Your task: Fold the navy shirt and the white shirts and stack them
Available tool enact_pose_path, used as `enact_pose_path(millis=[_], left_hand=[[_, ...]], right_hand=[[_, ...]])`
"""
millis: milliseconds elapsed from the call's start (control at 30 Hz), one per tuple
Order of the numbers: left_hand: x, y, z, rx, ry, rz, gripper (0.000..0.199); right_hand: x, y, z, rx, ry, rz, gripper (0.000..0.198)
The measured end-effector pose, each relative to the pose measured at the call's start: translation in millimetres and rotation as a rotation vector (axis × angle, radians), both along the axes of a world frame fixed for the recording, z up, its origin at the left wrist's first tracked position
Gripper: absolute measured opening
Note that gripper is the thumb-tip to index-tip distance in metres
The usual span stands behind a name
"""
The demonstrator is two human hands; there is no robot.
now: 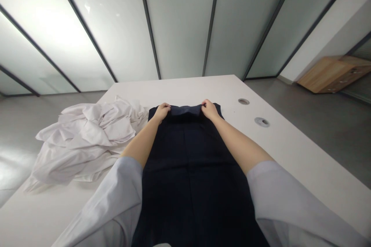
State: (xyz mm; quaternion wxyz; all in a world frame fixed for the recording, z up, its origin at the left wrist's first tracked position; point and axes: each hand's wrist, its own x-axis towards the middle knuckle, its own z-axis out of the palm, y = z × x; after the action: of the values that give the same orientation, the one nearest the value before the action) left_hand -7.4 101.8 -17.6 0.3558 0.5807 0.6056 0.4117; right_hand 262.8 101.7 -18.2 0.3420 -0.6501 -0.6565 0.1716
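A dark navy garment [185, 154] with a seam down its middle lies spread on the white table [290, 162], its near end running out of the bottom of the view. At its far end, my left hand [162, 112] pinches the edge on the left side. My right hand [209, 110] grips the same edge on the right side. Between the two hands the edge is lifted a little and shows a lighter navy strip. The garment's exact kind is unclear. Both arms reach forward along its sides.
A crumpled heap of white cloth [92, 135] lies on the table's left side. Two round cable grommets [244, 101] are set near the right edge. Beyond the table stands a frosted glass partition [179, 23]; a wooden cabinet [333, 73] is at the far right.
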Motion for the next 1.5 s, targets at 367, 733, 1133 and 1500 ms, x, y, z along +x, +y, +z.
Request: enact_pose_path(millis=[367, 733, 1133, 1500], left_hand=[[24, -1, -0.6, -0.128, -0.201, 0.14, 0.039], [22, -31, 3.7, -0.067, 0.745, 0.174, 0.072], [35, -33, -8.2, -0.111, 0.965, -0.088, 0.078], [26, -51, 1.6, -0.166, 0.914, -0.122, 0.081]], right_hand=[[-14, 5, -4, -0.2, 0.382, -0.147, 0.032], [-18, -12, -4, -0.124, -0.204, -0.094, 0.049], [-37, -23, -16, -0.239, -0.479, 0.086, 0.075], [-3, -30, -10, -0.127, -0.371, 0.186, 0.063]])
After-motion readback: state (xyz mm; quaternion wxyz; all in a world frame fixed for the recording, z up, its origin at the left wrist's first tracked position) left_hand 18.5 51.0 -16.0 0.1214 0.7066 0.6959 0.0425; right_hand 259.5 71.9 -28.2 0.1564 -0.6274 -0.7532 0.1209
